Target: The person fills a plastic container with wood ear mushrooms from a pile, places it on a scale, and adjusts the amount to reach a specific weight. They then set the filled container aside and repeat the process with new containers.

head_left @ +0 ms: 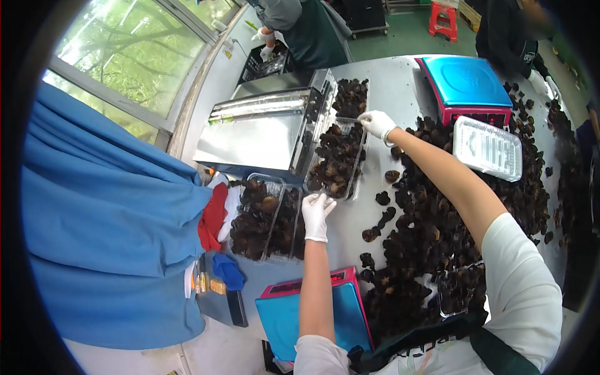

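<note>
My left hand, in a white glove, pinches the edge of clear plastic film at the near end of a clear tray. My right hand, gloved the same way, pinches at the tray's far corner with the arm stretched out. Between both hands lies the tray's load of dark wood ear mushrooms. The tray stands against the film-wrapping machine, which carries a film roll. Beside my left hand, more filled clear trays sit close together.
Loose wood ears cover much of the metal table. An empty clear tray leans by a blue-topped scale; another scale is near me. A blue curtain hangs left. Two co-workers stand beyond.
</note>
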### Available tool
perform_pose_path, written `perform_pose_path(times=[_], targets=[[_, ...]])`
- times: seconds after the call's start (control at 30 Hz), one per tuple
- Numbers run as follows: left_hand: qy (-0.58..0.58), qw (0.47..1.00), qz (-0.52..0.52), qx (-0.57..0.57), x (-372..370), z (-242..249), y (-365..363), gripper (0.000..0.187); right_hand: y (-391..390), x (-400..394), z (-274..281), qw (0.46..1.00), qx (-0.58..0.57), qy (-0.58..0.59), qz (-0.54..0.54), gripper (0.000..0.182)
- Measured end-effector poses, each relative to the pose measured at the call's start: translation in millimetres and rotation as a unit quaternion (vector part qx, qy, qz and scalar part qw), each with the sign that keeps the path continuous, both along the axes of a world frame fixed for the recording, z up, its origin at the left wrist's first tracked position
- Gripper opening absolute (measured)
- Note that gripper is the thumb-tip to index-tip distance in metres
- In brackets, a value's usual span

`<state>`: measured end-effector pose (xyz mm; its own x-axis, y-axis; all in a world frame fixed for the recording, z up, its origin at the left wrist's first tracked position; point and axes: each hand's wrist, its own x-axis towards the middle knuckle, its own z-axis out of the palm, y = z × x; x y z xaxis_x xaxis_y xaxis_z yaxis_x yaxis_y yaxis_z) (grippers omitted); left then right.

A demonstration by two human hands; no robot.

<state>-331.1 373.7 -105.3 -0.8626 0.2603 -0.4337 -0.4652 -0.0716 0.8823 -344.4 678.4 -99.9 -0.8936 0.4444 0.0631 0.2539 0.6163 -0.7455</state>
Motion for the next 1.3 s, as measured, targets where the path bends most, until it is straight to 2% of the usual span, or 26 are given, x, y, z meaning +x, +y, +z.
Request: perform_pose_path(times=[0.07,0.1,0.2,0.23,0.3,0.33,0.37,0.4,0.47,0.53,0.63,0.67,0.73,0.8,0.83,0.87,0.93,1.0,1.07,1.17,1.27,1.3], targets=[[0.003,1.0,-0.011,-0.016,1,3,-3,0.02,0,8,3,0.998,-0.059,0.021,0.0,0.03],[-0.002,1.0,-0.014,-0.018,1,3,-4,0.02,0,15,5,0.999,-0.006,0.035,-0.015,0.034],[-0.01,1.0,-0.021,-0.019,1,4,-6,0.019,-10,64,17,0.992,-0.051,0.107,-0.048,0.035],[-0.012,1.0,-0.02,-0.011,2,5,-6,0.019,-18,91,29,0.99,-0.1,0.093,-0.044,0.034],[-0.013,1.0,-0.019,0.001,3,3,-9,0.02,-30,154,46,0.987,-0.094,0.131,0.004,0.031],[-0.007,1.0,-0.012,0.009,4,6,-10,0.02,-32,189,48,0.982,-0.04,0.18,0.046,0.028],[-0.005,1.0,-0.007,0.015,7,7,-13,0.021,-37,227,52,0.983,-0.059,0.172,0.03,0.025],[-0.008,1.0,-0.004,0.018,14,7,-18,0.021,-41,268,56,0.984,-0.081,0.16,0.011,0.023],[0.01,1.0,-0.001,0.02,33,13,-25,0.022,-42,350,65,0.979,-0.149,0.102,-0.091,0.022],[0.072,0.997,-0.009,-0.022,69,32,-23,0.022,-40,431,51,0.955,-0.183,0.091,-0.215,0.022],[0.147,0.975,-0.134,-0.095,138,47,-19,0.018,-49,538,34,0.923,-0.182,0.056,-0.334,0.022],[0.16,0.971,-0.169,-0.05,171,52,-17,0.014,-56,563,26,0.91,-0.187,0.052,-0.366,0.022],[0.067,0.959,-0.272,0.05,228,32,-22,0.01,-65,606,8,0.921,-0.145,0.005,-0.362,0.022],[0.082,0.925,-0.367,-0.06,290,25,-25,0.009,-78,620,-2,0.917,-0.148,0.004,-0.37,0.024],[0.064,0.914,-0.388,-0.095,314,17,-28,0.01,-80,624,-11,0.894,-0.237,0.01,-0.381,0.024],[0.048,0.902,-0.409,-0.129,332,11,-28,0.011,-82,620,-11,0.903,-0.231,-0.019,-0.363,0.024],[0.035,0.883,-0.428,-0.188,358,19,-21,0.013,-75,627,-61,0.947,-0.113,0.001,-0.3,0.022],[0.052,0.879,-0.415,-0.229,371,20,-12,0.016,-78,612,-31,0.968,-0.035,-0.07,-0.24,0.023],[0.076,0.871,-0.403,-0.27,375,10,-9,0.017,-84,608,-34,0.963,-0.051,-0.045,-0.262,0.023],[0.058,0.878,-0.401,-0.255,375,4,-8,0.011,-82,604,-36,0.966,0.005,-0.061,-0.252,0.022],[0.077,0.882,-0.395,-0.246,377,9,-13,0.012,-84,600,-4,0.954,-0.08,-0.181,-0.227,0.024],[0.082,0.882,-0.395,-0.245,379,11,-15,0.015,-82,608,-23,0.972,-0.055,-0.118,-0.193,0.037]])
